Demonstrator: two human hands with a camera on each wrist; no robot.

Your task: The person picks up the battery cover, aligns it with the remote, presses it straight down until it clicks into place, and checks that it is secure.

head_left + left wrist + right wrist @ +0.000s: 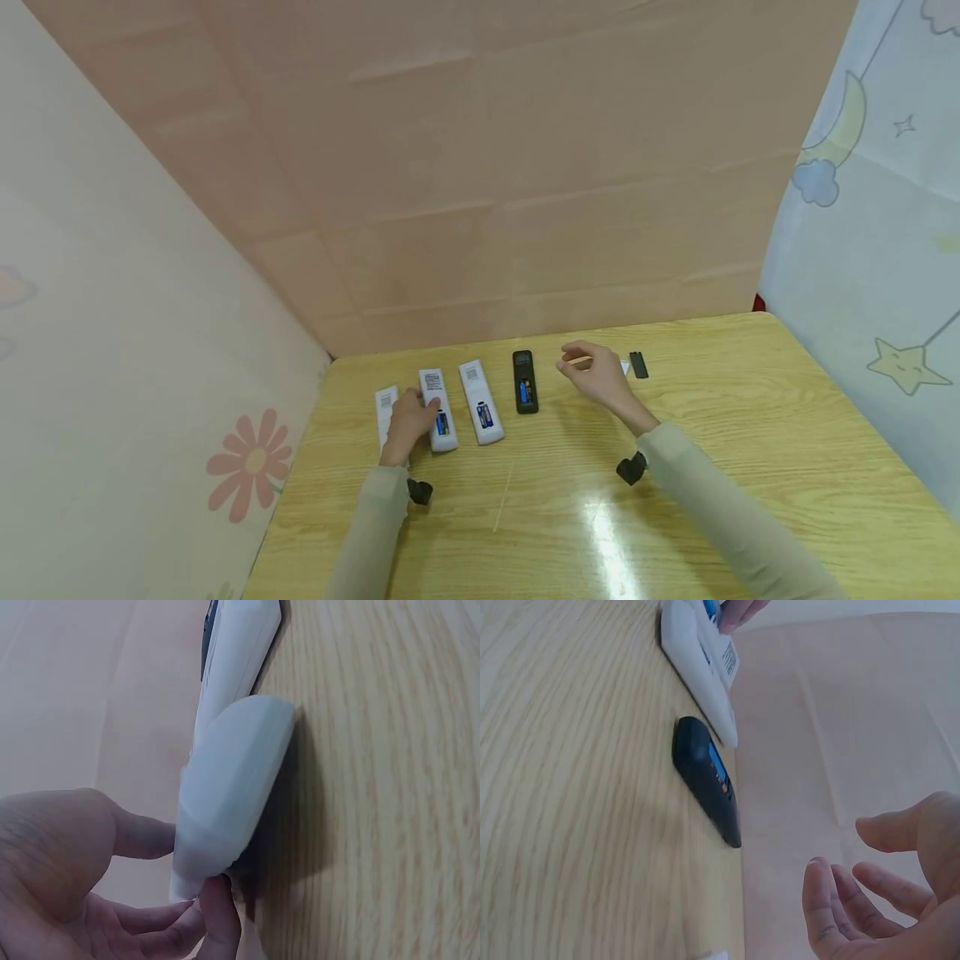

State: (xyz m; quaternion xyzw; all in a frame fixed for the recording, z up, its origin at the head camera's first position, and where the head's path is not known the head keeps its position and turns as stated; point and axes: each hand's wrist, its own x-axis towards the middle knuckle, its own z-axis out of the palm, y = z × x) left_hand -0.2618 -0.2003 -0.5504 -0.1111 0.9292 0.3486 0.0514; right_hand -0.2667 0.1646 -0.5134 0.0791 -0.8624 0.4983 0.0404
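My left hand (406,422) grips a white remote control (432,385) by its sides, thumb on one edge and fingers on the other. The remote's back faces up, and its uncovered battery compartment holds blue batteries (442,424). Close up in the left wrist view, the remote's rounded white end (232,776) stands just off the wood, with a shadow beside it. My right hand (597,380) hovers over the table to the right of a black remote control (524,367), fingers loosely bent and nothing between them.
Another white remote (386,400) lies partly hidden behind my left hand. A third white remote (474,375), its batteries exposed, lies between the held one and the black one. A black battery cover (638,365) and a white piece (626,366) lie beyond my right hand.
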